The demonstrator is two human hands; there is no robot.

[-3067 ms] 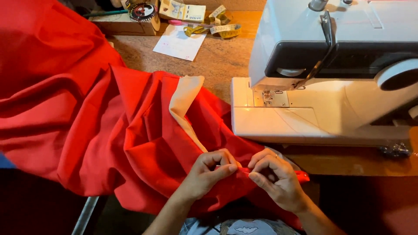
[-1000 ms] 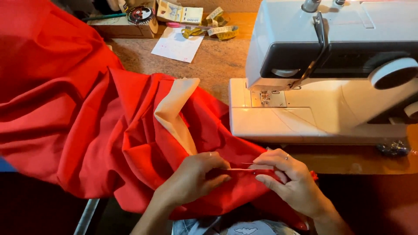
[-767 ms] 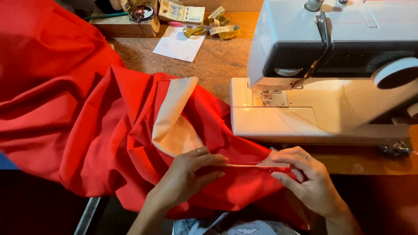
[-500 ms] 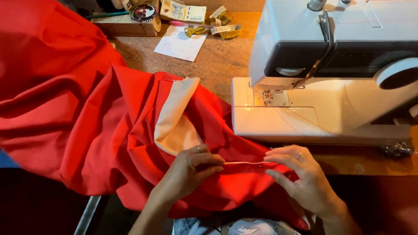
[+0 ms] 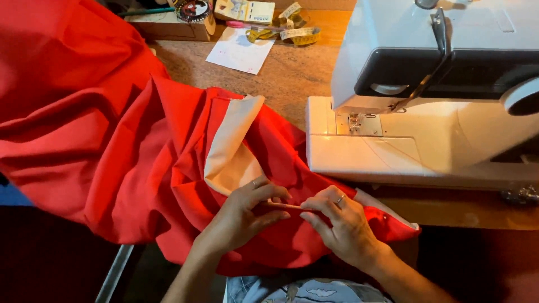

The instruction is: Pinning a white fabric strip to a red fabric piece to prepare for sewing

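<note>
A large red fabric [image 5: 101, 140] is heaped over the table and my lap. A cream lining strip [image 5: 233, 148] shows along its folded edge. My left hand [image 5: 241, 213] pinches the folded red edge just below the cream strip. My right hand [image 5: 342, 227], with a ring on one finger, pinches the same edge a short way to the right, fingertips nearly touching the left hand. A white sewing machine [image 5: 438, 95] stands at the right, its needle area [image 5: 355, 120] beyond my hands.
At the back of the wooden table [image 5: 281, 73] lie a white paper sheet [image 5: 240, 50], a yellow measuring tape [image 5: 295, 33], a small box and a round pin holder [image 5: 192, 9]. The table's front edge runs under the machine.
My hands were spread apart along the red edge a second ago; they have come back together, the right hand sliding left. The cream strip has shifted slightly.
</note>
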